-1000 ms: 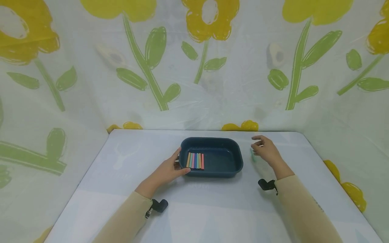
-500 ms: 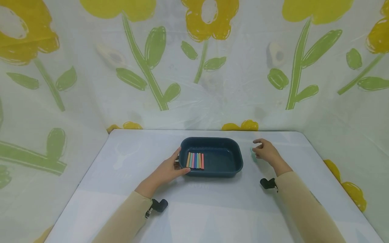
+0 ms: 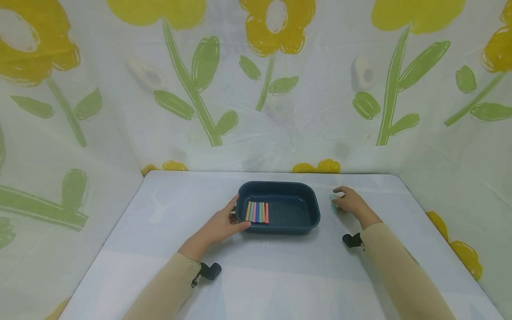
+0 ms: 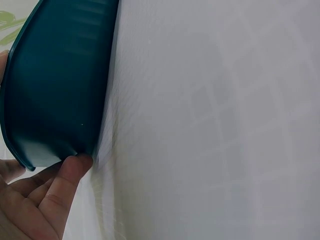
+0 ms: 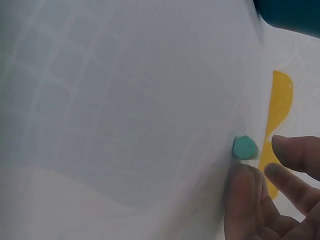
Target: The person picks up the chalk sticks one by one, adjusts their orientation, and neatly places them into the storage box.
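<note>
A dark blue-green plastic tray [image 3: 294, 229] stands on the table with several pastel chalk sticks [image 3: 257, 212] lined up in its left part. My left hand [image 3: 218, 226] grips the tray's left end, thumb on the near rim; in the left wrist view its fingers [image 4: 67, 182] press low against the wall. Right of the tray a mint-green chalk stick [image 3: 333, 203] lies on the table. My right hand [image 3: 353, 204] is over it, fingers spread apart. The right wrist view shows this stick [image 5: 245, 148] end-on, one fingertip low beside it and the other fingers held off it.
The white table [image 3: 280, 275] ends at the back against a hanging flower-print cloth [image 3: 312, 111], which also covers both sides. Small black wrist devices [image 3: 210, 270] sit at both sleeves. The tray's corner [image 5: 295, 15] shows in the right wrist view.
My right hand has come down and slightly toward me, its fingers now lower beside the mint-green chalk stick. My left hand and the tray have stayed put.
</note>
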Demonstrator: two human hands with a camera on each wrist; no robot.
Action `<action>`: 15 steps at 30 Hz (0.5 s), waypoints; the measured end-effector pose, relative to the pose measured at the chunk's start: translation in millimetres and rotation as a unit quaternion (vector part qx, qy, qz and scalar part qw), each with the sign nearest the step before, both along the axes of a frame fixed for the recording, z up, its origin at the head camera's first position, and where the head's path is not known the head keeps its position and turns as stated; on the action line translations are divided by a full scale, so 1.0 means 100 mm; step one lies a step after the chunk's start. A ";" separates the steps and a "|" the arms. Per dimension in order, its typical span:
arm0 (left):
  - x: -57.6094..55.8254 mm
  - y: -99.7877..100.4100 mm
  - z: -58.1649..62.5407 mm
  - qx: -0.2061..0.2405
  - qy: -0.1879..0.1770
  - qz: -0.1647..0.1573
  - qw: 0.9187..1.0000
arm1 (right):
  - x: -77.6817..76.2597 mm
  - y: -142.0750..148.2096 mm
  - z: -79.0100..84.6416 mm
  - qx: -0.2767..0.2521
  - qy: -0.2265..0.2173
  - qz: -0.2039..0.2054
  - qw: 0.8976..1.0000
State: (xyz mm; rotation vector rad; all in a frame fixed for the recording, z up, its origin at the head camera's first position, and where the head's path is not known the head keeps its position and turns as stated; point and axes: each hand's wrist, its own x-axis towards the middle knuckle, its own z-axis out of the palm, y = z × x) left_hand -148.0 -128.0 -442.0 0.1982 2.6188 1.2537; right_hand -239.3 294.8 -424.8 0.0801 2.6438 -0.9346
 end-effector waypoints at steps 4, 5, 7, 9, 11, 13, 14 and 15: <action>0.00 0.00 0.00 -0.001 0.000 -0.001 1.000 | -0.02 0.00 -0.01 0.003 -0.011 0.007 1.000; 0.00 0.00 0.00 -0.002 0.000 -0.001 1.000 | -0.03 0.01 -0.02 0.007 -0.013 0.012 1.000; 0.00 0.00 0.00 -0.002 0.000 -0.001 1.000 | -0.04 0.01 -0.01 0.017 -0.014 0.026 0.999; 0.00 0.00 0.01 -0.002 0.000 0.000 1.000 | -0.05 0.01 -0.01 0.029 -0.015 0.040 0.999; 0.00 0.00 0.00 -0.002 0.000 0.000 1.000 | -0.06 0.01 -0.01 0.041 -0.015 0.054 0.998; 0.00 0.00 0.00 -0.003 0.000 -0.001 1.000 | -0.07 0.01 -0.01 0.049 -0.014 0.061 0.997; 0.01 0.00 0.00 -0.003 0.000 -0.001 1.000 | -0.08 0.00 -0.02 0.052 -0.015 0.060 0.997; 0.01 0.00 0.00 -0.003 0.000 -0.001 1.000 | -0.09 0.00 -0.02 0.055 -0.016 0.061 0.997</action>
